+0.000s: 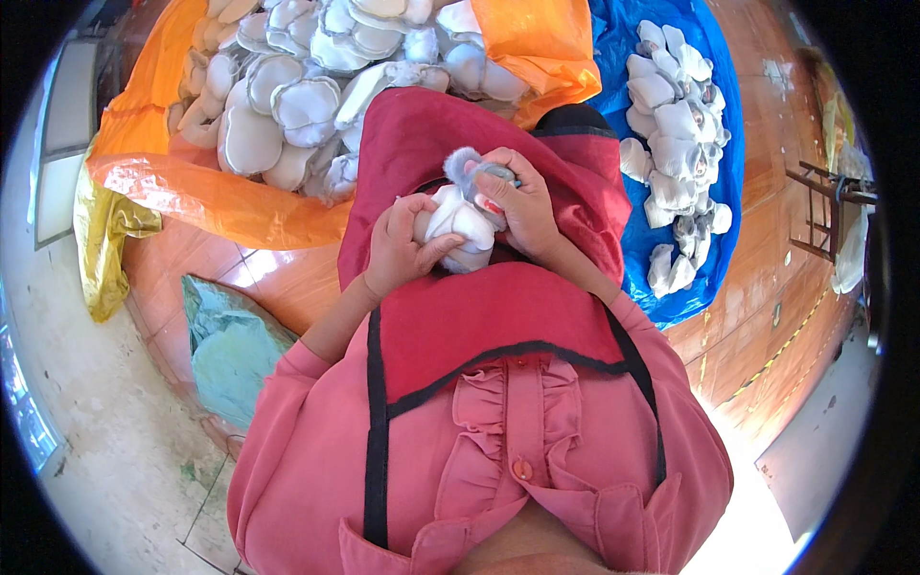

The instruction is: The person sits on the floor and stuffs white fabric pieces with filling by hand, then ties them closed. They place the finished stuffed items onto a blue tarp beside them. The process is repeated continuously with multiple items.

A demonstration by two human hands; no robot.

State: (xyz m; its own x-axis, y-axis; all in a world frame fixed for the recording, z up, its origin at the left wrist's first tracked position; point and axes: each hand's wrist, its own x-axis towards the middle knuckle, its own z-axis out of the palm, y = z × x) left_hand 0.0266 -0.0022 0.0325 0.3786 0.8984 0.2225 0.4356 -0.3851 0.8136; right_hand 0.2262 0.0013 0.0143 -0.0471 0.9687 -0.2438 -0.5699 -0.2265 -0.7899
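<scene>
Over my lap I hold a small white and grey plush toy piece between both hands. My left hand is closed on its white cloth side, thumb laid across the fabric. My right hand grips the grey furry part, where a bit of pink and a red patch show. A small blue-green bit peeks out by the right fingers; I cannot make out what it is. The fingers partly hide the piece. Beneath lies my dark red apron.
Ahead on the left, an orange sheet bears a heap of white plush pieces. To the right, white and grey pieces lie on a blue sheet. A green plastic bag, yellow sack and dark wooden frame stand around.
</scene>
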